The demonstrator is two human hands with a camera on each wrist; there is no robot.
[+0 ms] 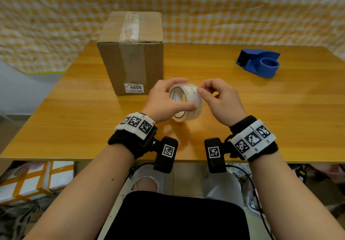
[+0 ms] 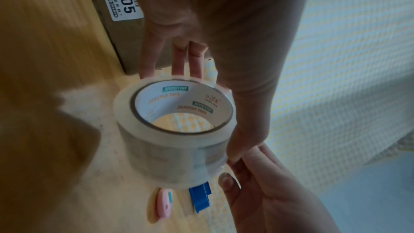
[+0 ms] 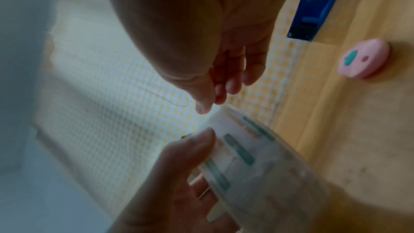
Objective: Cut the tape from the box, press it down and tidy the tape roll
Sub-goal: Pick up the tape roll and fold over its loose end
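The left hand (image 1: 164,99) grips the clear tape roll (image 1: 186,102) above the tabletop (image 1: 224,97) near its front edge, fingers and thumb wrapped round its rim. The right hand (image 1: 222,101), fingers curled, pinches at the roll's outer face with thumb and forefinger. The taped cardboard box (image 1: 130,52) stands toward the back left; a blue tape dispenser (image 1: 259,63) lies back right, a pink cutter (image 3: 364,58) near it.

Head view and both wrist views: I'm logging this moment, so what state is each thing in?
Tape roll: held off the table.
Left hand: grips the roll.
Right hand: thumb and fingertip at the roll's outer face.
Box: closed, taped across the top.
Blue dispenser: empty.
Pink cutter: lies untouched.
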